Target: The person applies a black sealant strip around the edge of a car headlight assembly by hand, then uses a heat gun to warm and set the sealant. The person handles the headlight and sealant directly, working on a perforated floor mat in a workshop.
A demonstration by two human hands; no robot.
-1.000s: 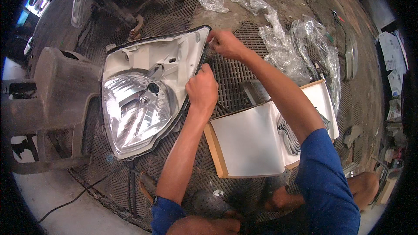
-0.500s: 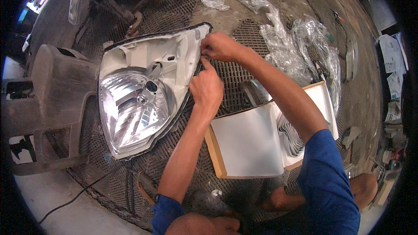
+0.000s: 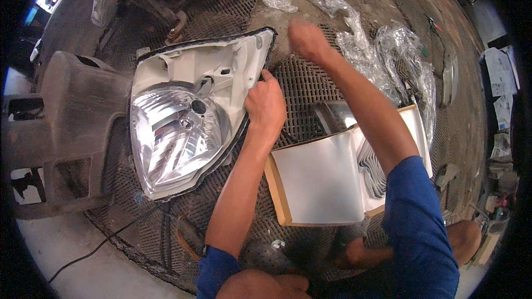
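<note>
A car headlight housing [image 3: 183,124], its front lens off, lies tilted before me with the chrome reflector bowl and white inner trim exposed. Black sealant [image 3: 270,41] runs along its rim. My left hand [image 3: 267,102] is closed on the right edge, one finger stretched along the rim and the others curled. Just off the upper right corner of the housing, my right hand [image 3: 310,40] is curled into a fist and smeared by motion. Whatever its fingers may hold is too small or blurred to make out.
An open cardboard box [image 3: 318,180] with white lining and a coiled grey strip [image 3: 372,169] sits to the right, under my right arm. Crumpled clear plastic [image 3: 354,50] lies beyond. At left stands a dusty grey bumper [image 3: 77,122]. A black cable [image 3: 105,241] crosses the floor near me.
My right hand has left the upper right edge of the housing, moving right and slightly away. My left hand stays on the edge. The view has shifted a little.
</note>
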